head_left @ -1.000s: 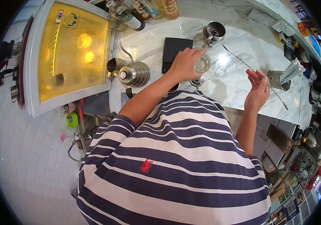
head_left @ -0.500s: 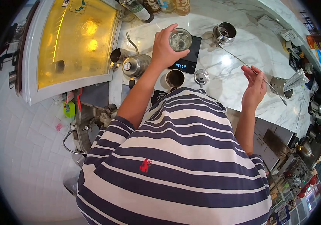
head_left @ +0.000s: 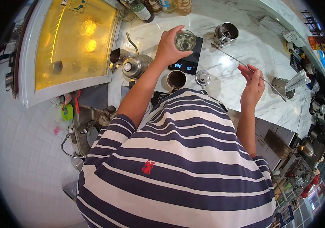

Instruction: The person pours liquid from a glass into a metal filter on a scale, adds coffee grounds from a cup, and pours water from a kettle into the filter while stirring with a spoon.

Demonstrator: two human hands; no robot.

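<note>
My left hand [head_left: 168, 48] grips a clear drinking glass [head_left: 185, 40] by its side, fingers and thumb around it, at the far end of a black digital scale [head_left: 195, 57]. Zeros glow on the scale's display. A long thin bar spoon [head_left: 231, 57] is pinched in the fingers of my right hand [head_left: 252, 83]. The spoon's far end points toward a metal cup [head_left: 228, 32] with dark bits inside. Close in front of me, a cup holding dark grounds [head_left: 176, 79] stands beside a small shiny cup [head_left: 202, 78].
Left of the scale are a gooseneck kettle [head_left: 137, 66] and a metal pitcher [head_left: 115, 56]. Bottles [head_left: 141, 12] line the back. A perforated holder [head_left: 282, 86] with wrapped straws stands right, and a yellow-lit glass door [head_left: 75, 41] borders the left.
The scale's display has switched from HELLO to zeros. My left hand and the glass have shifted slightly right. My right hand has moved a little left with the bar spoon.
</note>
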